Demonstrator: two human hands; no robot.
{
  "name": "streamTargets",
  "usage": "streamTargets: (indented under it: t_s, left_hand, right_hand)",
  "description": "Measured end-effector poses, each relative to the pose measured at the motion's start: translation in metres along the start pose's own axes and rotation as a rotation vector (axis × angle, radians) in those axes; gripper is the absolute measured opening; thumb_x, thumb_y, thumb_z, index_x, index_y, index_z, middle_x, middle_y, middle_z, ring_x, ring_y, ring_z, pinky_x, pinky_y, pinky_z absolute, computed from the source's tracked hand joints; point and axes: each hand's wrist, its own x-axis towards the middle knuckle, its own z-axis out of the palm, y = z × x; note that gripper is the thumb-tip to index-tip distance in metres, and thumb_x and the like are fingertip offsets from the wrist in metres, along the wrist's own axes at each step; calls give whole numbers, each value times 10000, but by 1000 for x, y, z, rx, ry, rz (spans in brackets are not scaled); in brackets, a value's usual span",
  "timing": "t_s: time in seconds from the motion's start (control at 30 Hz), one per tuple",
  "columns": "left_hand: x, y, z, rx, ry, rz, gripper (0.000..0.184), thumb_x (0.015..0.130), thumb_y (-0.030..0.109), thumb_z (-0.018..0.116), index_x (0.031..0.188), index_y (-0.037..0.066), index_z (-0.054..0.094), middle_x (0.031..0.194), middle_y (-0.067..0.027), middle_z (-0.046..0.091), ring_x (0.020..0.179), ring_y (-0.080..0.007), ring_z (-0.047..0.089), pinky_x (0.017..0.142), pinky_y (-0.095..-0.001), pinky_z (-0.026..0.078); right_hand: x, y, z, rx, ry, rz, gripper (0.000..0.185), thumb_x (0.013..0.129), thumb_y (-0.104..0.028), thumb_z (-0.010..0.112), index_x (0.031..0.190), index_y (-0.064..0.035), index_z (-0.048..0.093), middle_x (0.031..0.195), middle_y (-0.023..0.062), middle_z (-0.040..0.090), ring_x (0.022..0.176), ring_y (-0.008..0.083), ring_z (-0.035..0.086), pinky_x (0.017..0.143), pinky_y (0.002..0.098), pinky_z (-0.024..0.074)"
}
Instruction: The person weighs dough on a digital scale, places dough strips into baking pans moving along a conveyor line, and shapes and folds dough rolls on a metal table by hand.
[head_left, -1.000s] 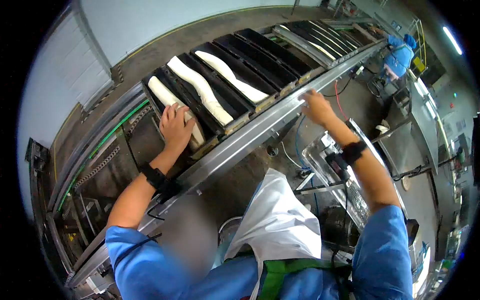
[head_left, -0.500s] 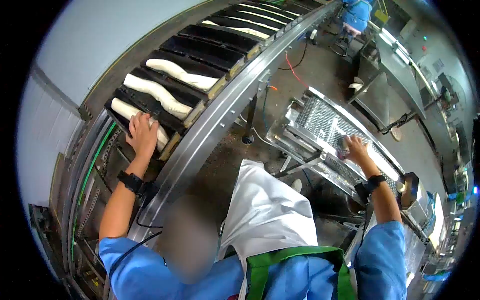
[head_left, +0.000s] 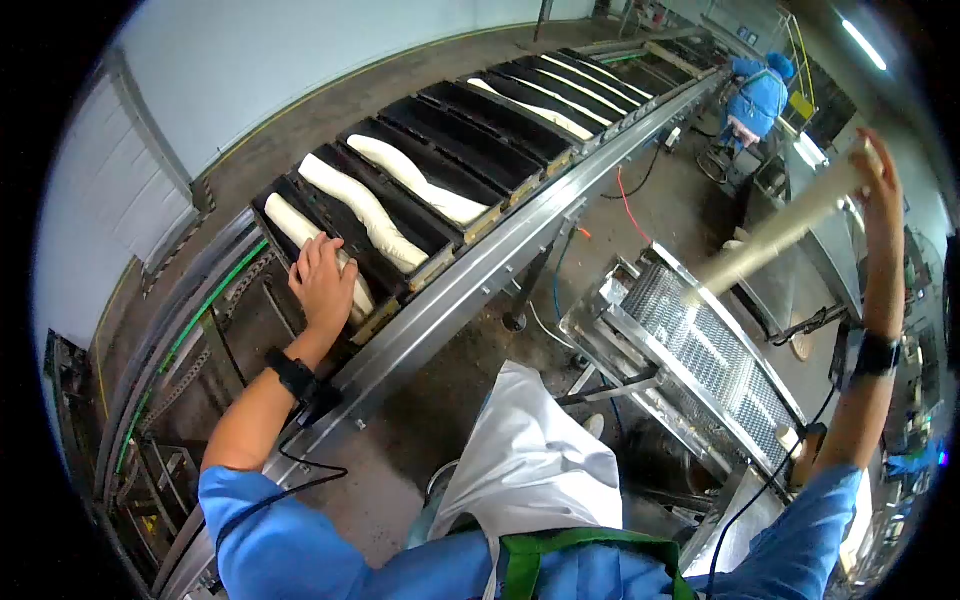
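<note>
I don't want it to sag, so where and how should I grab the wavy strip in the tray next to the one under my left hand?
Probably at mid-length, from above, straddling both long sides: the strip is long and curved, so one end alone may let it droop. The tray has side walls but an open top.

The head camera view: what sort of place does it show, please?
Probably a food factory, perhaps an industrial bakery. Long dark trays, several holding pale, dough-like strips, line a metal frame; a mesh-topped metal machine stands near; a person in blue workwear and cap is farther along.
</note>
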Motion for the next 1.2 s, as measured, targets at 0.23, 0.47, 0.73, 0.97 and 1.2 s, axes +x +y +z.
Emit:
streamTargets:
  t_s: [0.23, 0.47, 0.73, 0.97, 1.2]
  left_hand:
    - [-3, -2, -1, -4, 61, 57, 310, 714, 209, 508, 1002, 107, 458, 1168, -69, 379, 1136, -229, 275, 915, -432, 162]
    - [-2, -5, -6, 9, 7, 6, 319, 724, 216, 508, 1020, 114, 445, 1176, -72, 368, 1154, -241, 250, 926, -415, 139]
    - [7, -2, -14, 96, -131, -11, 342, 753, 277, 488, 1085, 214, 432, 1201, -63, 340, 1166, -233, 226, 935, -398, 129]
    - [63, 46, -10, 320, -447, 159, 343, 747, 337, 432, 1054, 198, 499, 1040, -66, 506, 1028, -238, 377, 868, -475, 194]
    - [114, 53, 2, 302, -656, -36, 294, 681, 275, 452, 844, 65, 579, 843, -175, 564, 817, -334, 525, 720, -389, 409]
  right_hand:
    - [30, -19, 186, 326, 55, -5, 290, 771, -240, 473, 990, -54, 436, 903, 84, 484, 853, 212, 485, 751, 385, 406]
    - [-47, 106, 281, -241, -710, 26, 671, 674, -313, 608, 1232, -174, 263, 1216, 198, 273, 1139, 358, 247, 911, 422, 270]
    - [-181, 401, -26, -917, -648, 480, 502, 613, -111, 593, 1092, -133, 444, 1174, 127, 397, 1098, 296, 360, 863, 374, 336]
    - [-229, 373, -137, -828, -874, 514, 426, 659, -190, 554, 1039, -32, 445, 979, 163, 468, 915, 296, 439, 762, 383, 363]
    - [-181, 372, -110, -961, -835, 266, 483, 527, -47, 646, 965, -34, 441, 954, 181, 464, 891, 344, 445, 724, 401, 387]
